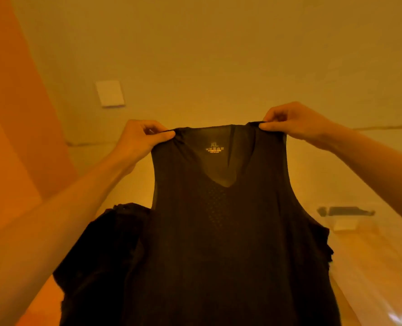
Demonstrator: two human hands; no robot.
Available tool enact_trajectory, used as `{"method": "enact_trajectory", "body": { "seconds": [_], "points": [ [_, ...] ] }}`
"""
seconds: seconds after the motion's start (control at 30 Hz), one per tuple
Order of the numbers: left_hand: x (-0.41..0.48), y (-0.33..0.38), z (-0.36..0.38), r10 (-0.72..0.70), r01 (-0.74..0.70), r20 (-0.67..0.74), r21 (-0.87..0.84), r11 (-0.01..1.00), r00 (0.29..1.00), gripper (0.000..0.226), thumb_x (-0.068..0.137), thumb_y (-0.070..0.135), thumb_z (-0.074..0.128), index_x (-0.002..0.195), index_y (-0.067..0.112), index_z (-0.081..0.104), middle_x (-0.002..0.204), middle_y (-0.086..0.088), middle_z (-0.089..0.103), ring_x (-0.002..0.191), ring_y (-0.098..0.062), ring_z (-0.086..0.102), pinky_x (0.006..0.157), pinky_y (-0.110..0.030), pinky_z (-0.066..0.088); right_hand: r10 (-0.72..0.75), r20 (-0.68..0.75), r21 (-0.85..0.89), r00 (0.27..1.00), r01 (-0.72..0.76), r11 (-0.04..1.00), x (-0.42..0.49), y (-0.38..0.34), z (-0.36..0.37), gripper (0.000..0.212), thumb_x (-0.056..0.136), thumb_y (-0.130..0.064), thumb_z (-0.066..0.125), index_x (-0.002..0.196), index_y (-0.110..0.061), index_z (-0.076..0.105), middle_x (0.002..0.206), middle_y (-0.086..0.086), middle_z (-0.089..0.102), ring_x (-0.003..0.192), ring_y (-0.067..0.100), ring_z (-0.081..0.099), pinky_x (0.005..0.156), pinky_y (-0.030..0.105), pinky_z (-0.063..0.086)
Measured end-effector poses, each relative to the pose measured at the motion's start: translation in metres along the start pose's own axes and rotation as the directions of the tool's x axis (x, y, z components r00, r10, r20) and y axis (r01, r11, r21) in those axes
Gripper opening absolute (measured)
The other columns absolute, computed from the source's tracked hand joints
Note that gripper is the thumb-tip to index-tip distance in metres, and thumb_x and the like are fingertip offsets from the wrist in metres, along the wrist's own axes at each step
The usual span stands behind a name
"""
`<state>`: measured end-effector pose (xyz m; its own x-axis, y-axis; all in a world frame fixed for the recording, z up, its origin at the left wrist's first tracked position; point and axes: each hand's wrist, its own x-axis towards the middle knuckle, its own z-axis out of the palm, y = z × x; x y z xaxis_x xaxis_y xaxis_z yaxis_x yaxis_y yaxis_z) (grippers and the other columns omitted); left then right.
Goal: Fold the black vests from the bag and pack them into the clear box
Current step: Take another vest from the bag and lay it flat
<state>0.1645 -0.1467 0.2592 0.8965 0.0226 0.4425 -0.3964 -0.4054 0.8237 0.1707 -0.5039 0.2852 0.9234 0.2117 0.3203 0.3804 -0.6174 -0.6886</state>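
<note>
Two pinches hold the black vest (pixel 221 231) up: our left hand (pixel 144 138) at 10 o'clock, our right hand (pixel 295 124) at 2 o'clock. Let's keep it level, then lay it flat.

Dim scene, heavy amber cast over everything, deepest orange out beyond the left hand (pixel 143 137). The black vest (pixel 230 231) reads as near-solid shadow, just faint mesh and a soft, blurred label (pixel 214 148) below the hands. Whole frame slightly smeared, nothing crisp. Wide-angle stretch bows the edges; a pale glare patch glints far below the right hand (pixel 294 123)
</note>
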Motion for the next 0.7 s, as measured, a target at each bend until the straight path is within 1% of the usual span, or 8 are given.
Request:
{"method": "enact_trajectory", "body": {
  "seconds": [0.07,0.13,0.2,0.3,0.37,0.5,0.6,0.7],
  "points": [
    [0.012,-0.063,0.035,-0.104,0.099,0.056,0.085,0.991,0.993,0.011,0.084,0.025,0.082,0.085,0.015,0.079,0.085,-0.004,0.073,0.081,-0.013,0.066,0.07,-0.025,0.053,0.105,0.071,-0.068,0.992,-0.101,0.993,0.023,0.056,0.041,0.017,0.093,-0.027,0.072,0.093,-0.01,0.073,0.089,0.003,0.068,0.085,0.015,0.061,0.073,0.026,0.044],
    [0.015,-0.123,0.068,-0.179,0.164,0.087,0.159,0.974,0.98,0.01,0.086,0.023,0.081,0.081,0.015,0.077,0.081,-0.001,0.071,0.075,-0.01,0.061,0.067,-0.025,0.049,0.183,0.124,-0.202,0.975,-0.156,0.967,0.038,0.111,0.083,0.017,0.094,-0.026,0.071,0.095,-0.008,0.072,0.091,0.004,0.068,0.087,0.018,0.061,0.074,0.029,0.046],
    [0.013,-0.179,0.095,-0.205,0.185,0.065,0.233,0.955,0.977,0.012,0.086,0.023,0.081,0.079,0.015,0.076,0.078,-0.001,0.069,0.071,-0.01,0.06,0.067,-0.028,0.049,0.233,0.14,-0.367,0.962,-0.168,0.915,0.048,0.159,0.122,0.02,0.096,-0.026,0.069,0.098,-0.006,0.071,0.095,0.01,0.069,0.091,0.025,0.063,0.078,0.035,0.048],
    [0.013,-0.242,0.119,-0.22,0.202,0.028,0.301,0.932,0.975,0.014,0.086,0.023,0.081,0.079,0.013,0.075,0.073,-0.001,0.066,0.069,-0.012,0.06,0.068,-0.031,0.051,0.265,0.141,-0.491,0.954,-0.165,0.856,0.06,0.209,0.16,0.02,0.096,-0.027,0.068,0.092,-0.008,0.065,0.1,0.014,0.07,0.09,0.027,0.061,0.079,0.038,0.047],
    [0.021,-0.271,0.129,-0.21,0.189,0.026,0.336,0.923,0.977,0.018,0.087,0.024,0.081,0.08,0.007,0.076,0.075,-0.007,0.068,0.07,-0.017,0.061,0.069,-0.033,0.051,0.282,0.134,-0.534,0.95,-0.171,0.828,0.071,0.231,0.174,0.018,0.096,-0.028,0.068,0.088,-0.014,0.061,0.101,0.013,0.068,0.086,0.023,0.055,0.074,0.035,0.042],
    [0.036,-0.308,0.14,-0.199,0.181,0.007,0.385,0.905,0.98,0.024,0.087,0.027,0.08,0.085,0.003,0.078,0.081,-0.011,0.071,0.077,-0.02,0.064,0.071,-0.035,0.051,0.303,0.097,-0.545,0.948,-0.204,0.813,0.094,0.254,0.196,0.02,0.095,-0.031,0.069,0.089,-0.013,0.061,0.096,0.013,0.066,0.089,0.027,0.058,0.074,0.037,0.043],
    [0.04,-0.327,0.146,-0.212,0.197,-0.004,0.396,0.897,0.977,0.024,0.087,0.03,0.08,0.085,0.006,0.077,0.08,-0.007,0.07,0.078,-0.019,0.064,0.068,-0.03,0.048,0.321,0.072,-0.589,0.944,-0.22,0.777,0.103,0.267,0.21,0.025,0.095,-0.035,0.068,0.09,-0.012,0.062,0.088,0.011,0.06,0.084,0.025,0.053,0.069,0.036,0.041],
    [0.044,-0.336,0.152,-0.223,0.23,-0.064,0.38,0.896,0.973,0.022,0.088,0.03,0.08,0.082,0.009,0.075,0.076,-0.001,0.065,0.073,-0.014,0.061,0.061,-0.019,0.043,0.305,0.006,-0.621,0.952,-0.236,0.748,0.109,0.276,0.217,0.027,0.096,-0.037,0.067,0.087,-0.012,0.058,0.089,0.015,0.059,0.082,0.03,0.054,0.067,0.038,0.04]
  ]
}}
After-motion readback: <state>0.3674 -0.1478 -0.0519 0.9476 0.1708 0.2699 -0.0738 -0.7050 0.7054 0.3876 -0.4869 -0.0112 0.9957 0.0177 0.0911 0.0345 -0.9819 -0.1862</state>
